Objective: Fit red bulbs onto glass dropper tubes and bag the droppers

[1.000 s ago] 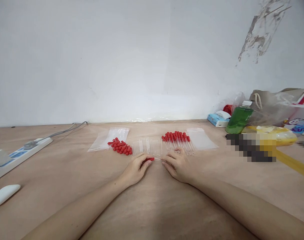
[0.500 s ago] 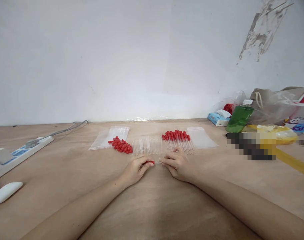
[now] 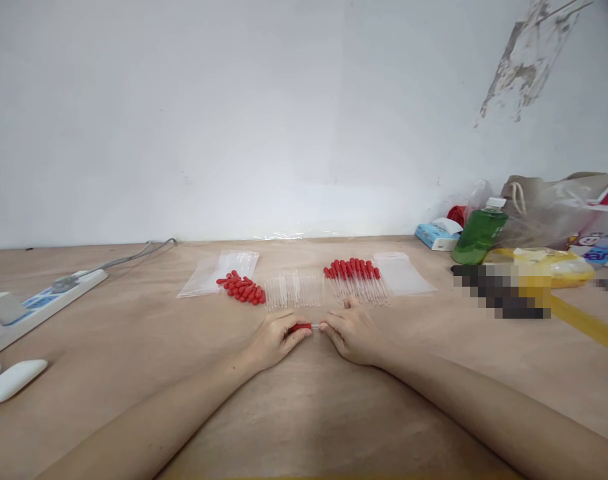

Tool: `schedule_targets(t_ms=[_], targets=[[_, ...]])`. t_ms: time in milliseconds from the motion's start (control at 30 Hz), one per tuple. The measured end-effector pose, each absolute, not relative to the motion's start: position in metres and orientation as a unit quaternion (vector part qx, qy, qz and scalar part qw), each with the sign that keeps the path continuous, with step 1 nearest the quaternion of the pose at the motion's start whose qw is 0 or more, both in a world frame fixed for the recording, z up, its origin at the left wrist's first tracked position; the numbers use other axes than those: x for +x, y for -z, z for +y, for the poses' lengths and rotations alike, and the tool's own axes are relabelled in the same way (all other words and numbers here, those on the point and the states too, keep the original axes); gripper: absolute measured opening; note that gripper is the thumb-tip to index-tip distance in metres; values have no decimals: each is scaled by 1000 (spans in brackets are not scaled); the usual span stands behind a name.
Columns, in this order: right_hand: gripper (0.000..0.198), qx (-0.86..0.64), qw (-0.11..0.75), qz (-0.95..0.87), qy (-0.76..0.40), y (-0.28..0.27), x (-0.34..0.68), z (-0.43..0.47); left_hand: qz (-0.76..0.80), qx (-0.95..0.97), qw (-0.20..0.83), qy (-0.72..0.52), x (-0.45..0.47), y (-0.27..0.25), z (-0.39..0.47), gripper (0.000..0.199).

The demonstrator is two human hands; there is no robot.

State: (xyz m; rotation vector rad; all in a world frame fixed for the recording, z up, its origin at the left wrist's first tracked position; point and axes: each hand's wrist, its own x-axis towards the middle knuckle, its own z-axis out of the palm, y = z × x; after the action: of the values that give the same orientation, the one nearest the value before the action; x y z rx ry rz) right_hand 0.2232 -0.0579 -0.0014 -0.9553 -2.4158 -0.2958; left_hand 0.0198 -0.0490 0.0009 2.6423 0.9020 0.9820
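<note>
My left hand (image 3: 278, 339) pinches a red rubber dropper bulb (image 3: 301, 327) between thumb and fingers. From the bulb's open end a clear glass dropper tube (image 3: 315, 327) runs into the fingertips of my right hand (image 3: 351, 333), which are closed on it. Bulb and tube are in line and meet; how deep the tube sits inside cannot be seen. Behind my left hand lies a pile of loose red bulbs (image 3: 241, 288). Bare glass tubes (image 3: 294, 290) lie side by side beyond the gap between my hands. Several droppers with red bulbs (image 3: 357, 280) lie behind my right hand.
Clear plastic bags lie at the left (image 3: 199, 279) and right (image 3: 409, 273) of the rows. A power strip (image 3: 44, 310) and a white mouse-like object (image 3: 17, 382) are far left. Right stand a tissue pack (image 3: 437, 236), a green bottle (image 3: 480, 233) and a yellow package (image 3: 554, 267).
The red bulb shows more between my left fingers, and the visible stretch of tube is shorter. My right fingers have drawn together, and the hands stay nearly in place.
</note>
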Motion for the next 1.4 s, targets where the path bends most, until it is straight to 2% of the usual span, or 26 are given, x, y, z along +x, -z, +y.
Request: schedule_targets(t_ms=[300, 500, 633, 733, 833, 1000, 1400], targets=[[32, -371, 226, -901, -3, -1, 223, -57, 289, 900, 73, -317, 21, 2, -46, 16], [25, -364, 202, -909, 19, -19, 231, -66, 311, 886, 82, -335, 18, -2, -48, 18], [21, -434, 251, -863, -59, -26, 241, -59, 368, 861, 73, -343, 10, -4, -48, 34], [21, -543, 303, -771, -138, -35, 246, -37, 386, 866, 94, -305, 7, -4, -46, 16], [26, -649, 283, -699, -103, -45, 245, -9, 381, 876, 114, -273, 8, -3, -45, 14], [26, -711, 238, -658, -74, -40, 229, 27, 385, 875, 119, -268, 8, -2, -44, 14], [35, -729, 180, -661, -9, -27, 214, 29, 374, 875, 131, -278, 7, -3, -43, 13]])
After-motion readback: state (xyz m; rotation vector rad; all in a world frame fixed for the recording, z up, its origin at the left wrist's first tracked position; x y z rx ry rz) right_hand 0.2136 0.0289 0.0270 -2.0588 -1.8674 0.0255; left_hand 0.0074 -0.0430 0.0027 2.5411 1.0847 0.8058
